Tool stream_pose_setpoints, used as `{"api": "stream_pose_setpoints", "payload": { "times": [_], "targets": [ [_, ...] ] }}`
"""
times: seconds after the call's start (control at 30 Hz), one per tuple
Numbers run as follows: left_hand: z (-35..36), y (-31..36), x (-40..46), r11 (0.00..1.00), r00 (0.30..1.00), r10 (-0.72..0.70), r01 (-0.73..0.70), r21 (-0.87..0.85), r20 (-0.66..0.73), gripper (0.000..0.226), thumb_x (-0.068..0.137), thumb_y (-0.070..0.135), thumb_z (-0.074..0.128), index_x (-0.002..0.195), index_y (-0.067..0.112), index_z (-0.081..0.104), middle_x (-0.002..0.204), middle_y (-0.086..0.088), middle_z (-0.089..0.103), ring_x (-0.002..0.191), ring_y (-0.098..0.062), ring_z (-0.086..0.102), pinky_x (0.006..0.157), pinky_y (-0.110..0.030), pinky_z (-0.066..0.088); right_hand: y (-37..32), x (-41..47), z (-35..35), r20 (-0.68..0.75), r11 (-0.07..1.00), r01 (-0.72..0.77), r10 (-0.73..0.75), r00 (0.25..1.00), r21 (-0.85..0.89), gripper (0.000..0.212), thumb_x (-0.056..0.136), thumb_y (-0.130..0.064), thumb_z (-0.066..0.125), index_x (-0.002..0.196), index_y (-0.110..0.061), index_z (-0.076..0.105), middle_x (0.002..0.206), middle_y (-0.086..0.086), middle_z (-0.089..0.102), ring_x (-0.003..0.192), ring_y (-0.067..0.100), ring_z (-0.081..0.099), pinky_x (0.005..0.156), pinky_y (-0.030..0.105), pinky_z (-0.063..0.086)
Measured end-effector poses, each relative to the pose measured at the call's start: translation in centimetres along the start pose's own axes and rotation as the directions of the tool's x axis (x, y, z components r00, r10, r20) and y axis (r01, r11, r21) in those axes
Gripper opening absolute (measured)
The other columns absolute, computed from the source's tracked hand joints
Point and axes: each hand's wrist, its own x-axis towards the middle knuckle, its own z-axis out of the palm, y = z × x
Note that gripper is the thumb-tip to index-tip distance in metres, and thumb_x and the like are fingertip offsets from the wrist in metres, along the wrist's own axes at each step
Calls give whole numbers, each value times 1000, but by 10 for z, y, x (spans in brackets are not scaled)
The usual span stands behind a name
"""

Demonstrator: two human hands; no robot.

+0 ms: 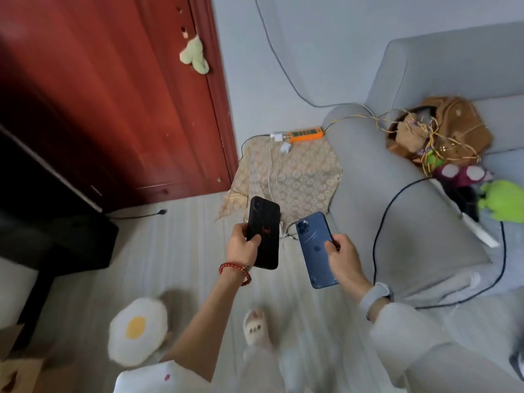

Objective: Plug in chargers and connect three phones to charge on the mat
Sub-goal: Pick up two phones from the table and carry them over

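Two phones carried toward the mat.
Left hand grips black phone, right hand grips blue phone; both backs up, ready for cables.

From where I stand, there is no lettering or number I can read anywhere. The only brand sign is an apple-shaped logo on the back of the blue phone, faint beneath pale streaks of glare. The black phone carries a small red mark on its back, too blurred to tell its shape. The orange power strip has dark sockets along its face but no legible label
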Motion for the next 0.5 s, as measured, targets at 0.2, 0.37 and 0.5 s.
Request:
{"api": "stream_pose_setpoints", "payload": {
  "times": [0.2,0.37,0.5],
  "targets": [
    [32,34,175,996,996,-67,70,-46,61,34,84,5,52,117,0,44,110,-15,56,93,-23,52,79,-31,42,-36,165,36,-50,999,-46,46,998,1,5,92,-12,45,95,-10,49,83,4,52,70,19,47,54,26,33],
    [60,63,301,987,982,-157,159,-7,104,35,83,9,56,116,3,46,112,-15,60,97,-26,56,86,-36,47,-64,284,50,-53,990,-141,140,989,-11,17,92,-13,45,105,-4,50,96,8,53,85,24,49,67,29,36],
    [93,80,377,977,969,-212,206,59,130,35,80,9,58,113,3,48,111,-16,61,98,-29,58,91,-43,48,-71,360,47,-69,979,-202,200,977,-15,16,92,-13,45,105,-5,51,96,7,54,86,25,51,69,32,38]
  ]
}}
